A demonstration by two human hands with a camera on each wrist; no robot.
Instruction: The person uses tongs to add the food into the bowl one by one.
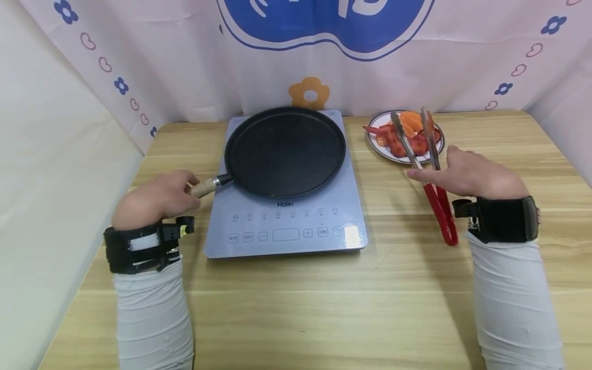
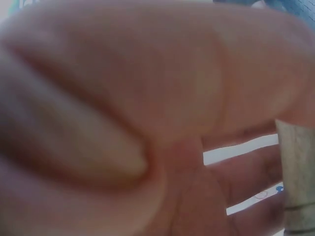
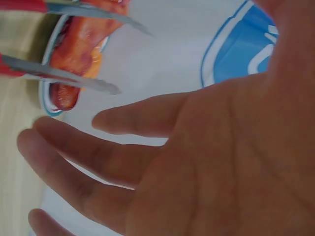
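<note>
Left sleeve [image 1: 152, 318] is sitting closest to my head cam. The left hand [image 1: 157, 198] is bracketing the wooden handle [image 1: 203, 188], fingers [image 2: 251, 173] apart; I can't tell if they're touching it. The black pan [image 1: 285, 151] is resting on the cooktop [image 1: 250, 221], so I'm figuring a sideways bump could slide it. Further right, tongs [image 1: 433, 202] are lying across the plate [image 1: 380, 119] of food [image 1: 418, 144], the right hand [image 1: 481, 174] hovering close by, fingers spread. I'm worrying a clumsy grab could drag food onto the bench [image 1: 296, 308].
</note>
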